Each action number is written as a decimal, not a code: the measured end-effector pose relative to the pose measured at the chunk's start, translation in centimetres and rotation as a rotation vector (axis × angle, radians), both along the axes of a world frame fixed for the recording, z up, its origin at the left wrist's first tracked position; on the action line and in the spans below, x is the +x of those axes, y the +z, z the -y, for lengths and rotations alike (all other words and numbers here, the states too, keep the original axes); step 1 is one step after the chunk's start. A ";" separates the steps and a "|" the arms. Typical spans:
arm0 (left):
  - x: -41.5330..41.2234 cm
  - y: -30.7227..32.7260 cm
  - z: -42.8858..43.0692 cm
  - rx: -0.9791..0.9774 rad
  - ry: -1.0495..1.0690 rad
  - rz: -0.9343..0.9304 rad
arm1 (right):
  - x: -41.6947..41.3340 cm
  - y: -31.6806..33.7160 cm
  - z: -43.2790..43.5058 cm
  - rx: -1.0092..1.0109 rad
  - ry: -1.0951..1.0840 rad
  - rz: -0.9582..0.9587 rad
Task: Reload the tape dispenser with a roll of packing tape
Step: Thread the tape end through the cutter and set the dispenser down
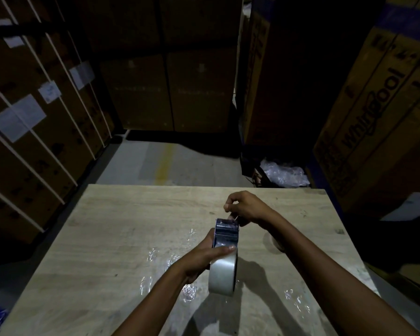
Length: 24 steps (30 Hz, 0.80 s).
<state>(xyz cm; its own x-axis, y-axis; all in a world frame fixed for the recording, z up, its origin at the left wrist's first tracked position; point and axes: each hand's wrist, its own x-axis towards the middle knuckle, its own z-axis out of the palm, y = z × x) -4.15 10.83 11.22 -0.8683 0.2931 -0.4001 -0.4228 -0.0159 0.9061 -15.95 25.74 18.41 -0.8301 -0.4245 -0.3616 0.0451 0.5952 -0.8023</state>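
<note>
A metal tape dispenser (226, 232) is held above the wooden table (112, 238), its toothed blade pointing away from me. A roll of clear packing tape (222, 272) sits in its near end. My left hand (204, 259) grips the dispenser and the roll from the left, thumb across the top. My right hand (243, 209) is at the blade end, fingers pinched on the tape end there. The tape end itself is too small to make out clearly.
Bits of clear film (187, 291) lie on the table near my arms. Another round object, perhaps a tape roll (275, 242), lies behind my right forearm. Tall cardboard cartons (374, 112) stand around the table, and crumpled plastic (284, 174) lies on the floor beyond it.
</note>
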 end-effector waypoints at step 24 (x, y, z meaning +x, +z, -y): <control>-0.2 1.0 1.0 -0.037 0.210 -0.206 | 1.2 -4.4 0.7 -0.296 -0.130 0.693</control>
